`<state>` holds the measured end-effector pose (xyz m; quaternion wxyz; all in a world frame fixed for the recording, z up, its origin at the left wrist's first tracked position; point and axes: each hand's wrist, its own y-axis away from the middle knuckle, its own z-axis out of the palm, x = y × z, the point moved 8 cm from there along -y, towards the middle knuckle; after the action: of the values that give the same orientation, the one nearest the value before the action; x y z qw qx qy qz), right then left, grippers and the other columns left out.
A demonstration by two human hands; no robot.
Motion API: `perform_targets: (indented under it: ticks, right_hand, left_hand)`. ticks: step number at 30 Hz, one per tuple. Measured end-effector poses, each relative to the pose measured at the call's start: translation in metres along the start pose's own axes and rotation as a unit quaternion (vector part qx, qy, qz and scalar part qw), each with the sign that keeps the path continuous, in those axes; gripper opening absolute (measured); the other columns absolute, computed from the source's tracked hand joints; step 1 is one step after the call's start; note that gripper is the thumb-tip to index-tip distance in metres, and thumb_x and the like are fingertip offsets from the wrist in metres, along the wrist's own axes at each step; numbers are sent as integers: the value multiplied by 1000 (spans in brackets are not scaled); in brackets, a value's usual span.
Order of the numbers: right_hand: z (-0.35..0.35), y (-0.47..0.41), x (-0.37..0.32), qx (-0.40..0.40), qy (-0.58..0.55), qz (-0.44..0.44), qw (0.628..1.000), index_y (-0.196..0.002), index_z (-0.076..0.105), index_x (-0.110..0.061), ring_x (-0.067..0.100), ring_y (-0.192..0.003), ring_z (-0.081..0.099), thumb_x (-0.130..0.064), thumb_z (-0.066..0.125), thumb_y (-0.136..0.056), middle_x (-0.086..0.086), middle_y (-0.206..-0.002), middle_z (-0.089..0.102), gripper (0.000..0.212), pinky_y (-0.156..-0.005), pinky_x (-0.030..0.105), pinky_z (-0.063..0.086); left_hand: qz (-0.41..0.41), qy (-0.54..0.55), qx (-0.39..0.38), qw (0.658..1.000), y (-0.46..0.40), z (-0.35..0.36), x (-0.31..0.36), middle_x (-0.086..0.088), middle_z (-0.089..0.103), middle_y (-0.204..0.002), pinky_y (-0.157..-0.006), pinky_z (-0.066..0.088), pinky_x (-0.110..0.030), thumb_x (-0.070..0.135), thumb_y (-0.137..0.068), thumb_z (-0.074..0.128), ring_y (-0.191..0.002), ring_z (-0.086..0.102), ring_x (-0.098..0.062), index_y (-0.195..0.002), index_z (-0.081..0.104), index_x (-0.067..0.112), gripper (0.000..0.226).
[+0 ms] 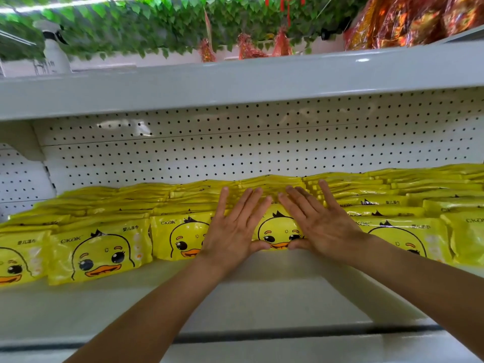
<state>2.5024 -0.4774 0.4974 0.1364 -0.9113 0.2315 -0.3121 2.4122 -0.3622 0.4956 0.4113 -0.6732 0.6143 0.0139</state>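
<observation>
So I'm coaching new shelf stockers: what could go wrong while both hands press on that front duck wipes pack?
The left hand and right hand lie flat on the front duck wipes pack. Pushing hard could shove the row behind it out of line. The glossy pack might slip forward onto the bare shelf front. The left hand overlaps the neighbouring pack and may drag it askew.

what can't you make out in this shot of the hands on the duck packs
All in the head view:
- Middle duck pack: both sides covered by the left hand and right hand.
- Leftmost pack: cut off by the frame edge.
- Spray bottle: blurred, label unreadable.
- Red-gold bags: cut by the top edge.
- Rear packs: only top edges show behind front ones.
</observation>
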Motion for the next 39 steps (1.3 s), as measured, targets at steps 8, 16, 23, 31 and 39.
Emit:
perform_targets:
  ticks: [8, 16, 23, 31, 39]
  right_hand:
    - [0, -3, -1, -6, 16, -7, 1000, -149, 13, -10, 32, -136, 41, -74, 33, -76, 19, -151, 35, 99, -111, 63, 9]
    - [-29, 16, -1, -24, -73, 2, 997, -151, -17, -20, 22, -149, -6, -68, 31, -90, 7, -161, -10, 92, -111, 59, -18]
    - [-44, 90, 55, 86, -122, 21, 989, -142, 35, -20, 22, -125, 47, -46, 38, -83, 4, -138, 50, 64, -110, 54, 18]
    - [-28, 162, 118, 67, -95, 103, 988, -136, 46, -15, 31, -109, 59, -53, 40, -83, 9, -125, 60, 65, -90, 42, 32]
    - [-18, 153, 120, 63, -34, 76, 995, -135, 52, -11, 33, -104, 62, -55, 80, -61, 13, -121, 63, 91, -91, 44, 34]
  left_hand:
    - [1, -20, -43, 999, -2, 3, -2, -10, 24, -159, -111, 21, -65, 75, -82, 23, -146, 25, -24, -154, 5, 13, 96]
    - [-65, 21, -95, 993, 4, -21, 8, -1, -14, -162, -111, -17, -61, 69, -90, 33, -149, -13, -19, -141, -31, 25, 93]
    - [-58, 167, 53, 983, -4, -70, 57, -6, 36, -153, -113, 7, -56, 56, -88, 37, -140, 29, -21, -147, 27, 18, 72]
    - [9, 130, 73, 989, -48, -90, 149, -7, 51, -142, -116, 21, -57, 56, -76, 69, -126, 54, -24, -143, 43, 16, 82]
    - [-13, 87, 90, 992, -61, -105, 149, -3, 61, -97, -79, 33, -35, 73, -43, 77, -87, 59, -24, -133, 56, 19, 108]
